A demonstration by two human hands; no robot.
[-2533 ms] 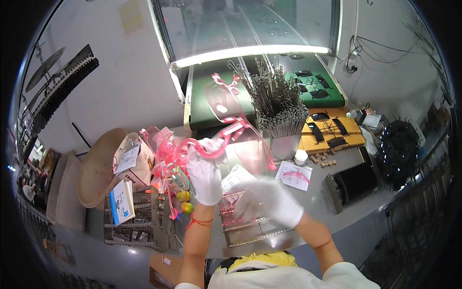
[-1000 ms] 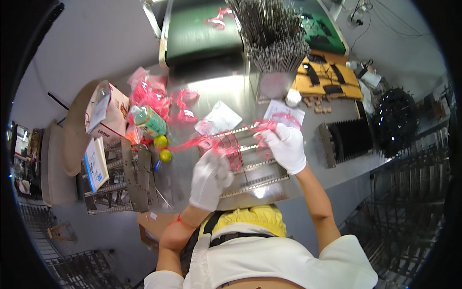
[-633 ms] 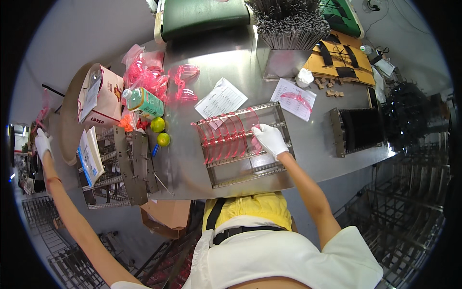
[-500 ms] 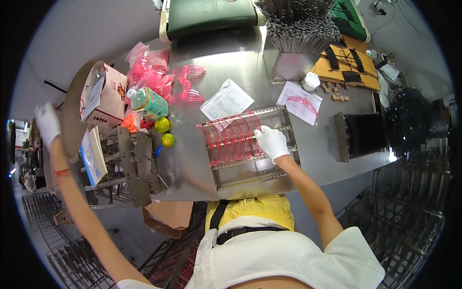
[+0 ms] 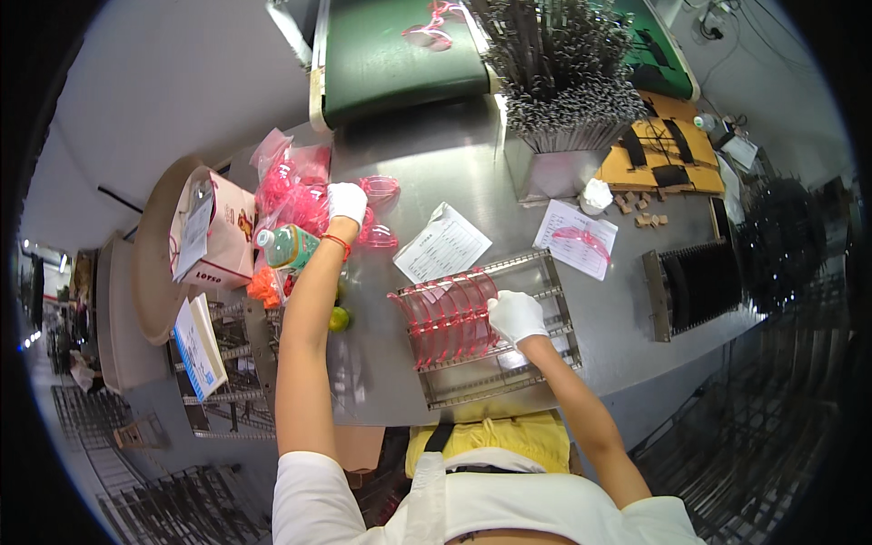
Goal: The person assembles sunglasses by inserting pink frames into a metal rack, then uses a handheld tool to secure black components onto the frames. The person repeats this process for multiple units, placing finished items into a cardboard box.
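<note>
A: Where do we have our hands just now?

B: Well apart. Our right hand point(image 5: 518, 317) is at the metal rack point(image 5: 563, 311), its fingers pinched on the last pink frame at the right end of the row of pink frames point(image 5: 442, 320). Our left hand point(image 5: 347, 202) is behind the rack and to its left, over the loose pink eyewear point(image 5: 379, 189); we can't tell whether it grips anything, since the glove hides the contact.

A: How do we handle the rack side well?

B: We'd keep that pinch light and near the middle bar, so the frame doesn't bend, and check that it sits square on the rails, in line with its neighbours and not leaning on them.

A: And the left?

B: We'd take the loose piece by its rim rather than its clear lens, and lift it free of the pink bag point(image 5: 295, 186) farther left of the rack. Our left forearm passes right by the green bottle point(image 5: 292, 247), also left of the rack, so a sideways sweep could knock it.
</note>
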